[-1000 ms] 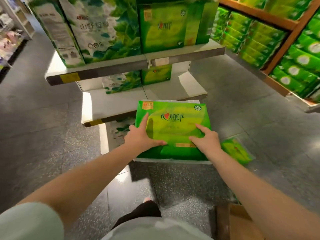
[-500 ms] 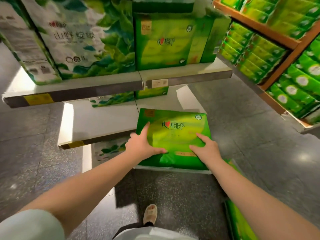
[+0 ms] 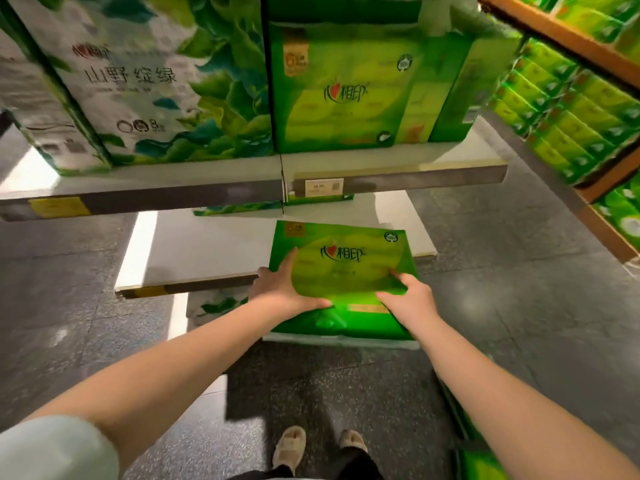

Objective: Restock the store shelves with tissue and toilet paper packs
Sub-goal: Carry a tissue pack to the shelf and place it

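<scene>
I hold a flat green tissue pack (image 3: 346,258) with a red heart logo in both hands, face up. My left hand (image 3: 285,289) grips its left edge, with the thumb across the top. My right hand (image 3: 410,301) holds the near right corner, fingers spread on the top face. The pack's far end lies over the front right part of the white middle shelf (image 3: 207,251); its near end juts out over the floor. At the back of that shelf stand further packs (image 3: 239,210), mostly hidden by the upper shelf (image 3: 398,166).
The upper shelf carries a big white-and-leaf toilet paper pack (image 3: 149,81) and green packs (image 3: 339,91). A leaf-print pack (image 3: 214,304) sits below the middle shelf. A wooden rack (image 3: 588,109) full of green packs stands on the right. Another green pack (image 3: 481,459) lies by my feet.
I have stepped closer to the shelves. Both hands have carried the green pack forward, so its far end now reaches over the middle shelf. The grips look unchanged.
</scene>
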